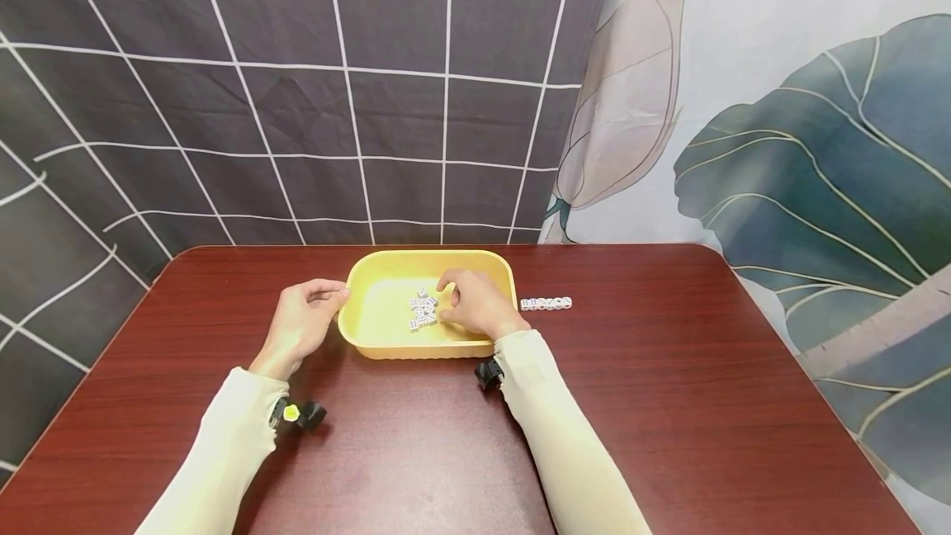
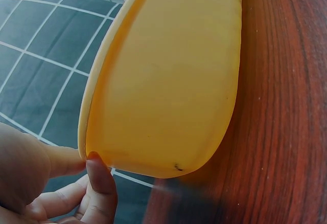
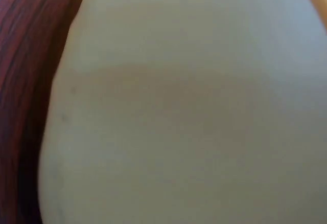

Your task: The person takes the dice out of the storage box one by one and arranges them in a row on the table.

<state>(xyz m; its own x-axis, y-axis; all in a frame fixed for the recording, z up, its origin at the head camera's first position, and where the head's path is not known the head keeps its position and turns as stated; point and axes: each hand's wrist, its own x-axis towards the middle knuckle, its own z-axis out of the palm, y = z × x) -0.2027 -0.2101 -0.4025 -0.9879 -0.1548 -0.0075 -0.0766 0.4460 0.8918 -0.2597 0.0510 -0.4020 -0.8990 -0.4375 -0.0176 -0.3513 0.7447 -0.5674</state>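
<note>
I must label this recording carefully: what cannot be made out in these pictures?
Head view: pip counts on most white dice, too small; anything beneath the right hand, covered by it.
Left wrist view: the inside of the yellow tray, hidden by its wall.
Right wrist view: the hand's work, hidden by a blurred pale surface.

The tray [image 1: 427, 350] sits on the worktop [image 1: 416, 436], its left end at the left grip [image 1: 300, 316], its right half beneath the right grip [image 1: 479, 304]. In it, loose dice [image 1: 423, 310] lie just left of the right grip. Right of that grip, outside the tray, a dice row [image 1: 546, 303] lies on the worktop. Behind both grips hangs a backdrop [image 1: 386, 106].
</note>
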